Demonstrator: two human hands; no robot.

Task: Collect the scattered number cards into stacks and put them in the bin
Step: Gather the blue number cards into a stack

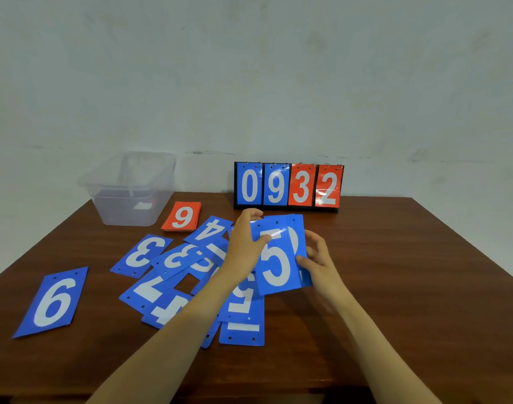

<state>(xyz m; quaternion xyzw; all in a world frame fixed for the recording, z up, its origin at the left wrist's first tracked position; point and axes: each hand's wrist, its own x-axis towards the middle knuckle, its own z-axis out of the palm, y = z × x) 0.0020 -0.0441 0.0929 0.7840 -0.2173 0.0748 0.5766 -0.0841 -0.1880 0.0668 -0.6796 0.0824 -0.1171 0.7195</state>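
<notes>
Two bare forearms reach over the dark brown wooden counter (395, 272). Glossy blue number cards with white digits (150, 275), each with punched holes at one end, lie overlapping on it, and a lone blue 6 card (53, 301) sits apart at the left. Just above them the left grip (243, 246) pinches a thin blue stack topped by a 5 (275, 258), thumb across its face. The right grip (319, 263) pinches the stack's right edge. This looks like squaring-up partway through the gathering. Next, one grip must let go to lift another loose card. Beyond, a red stack showing 9 (182, 216) lies beside the clear plastic bin (130, 193).
</notes>
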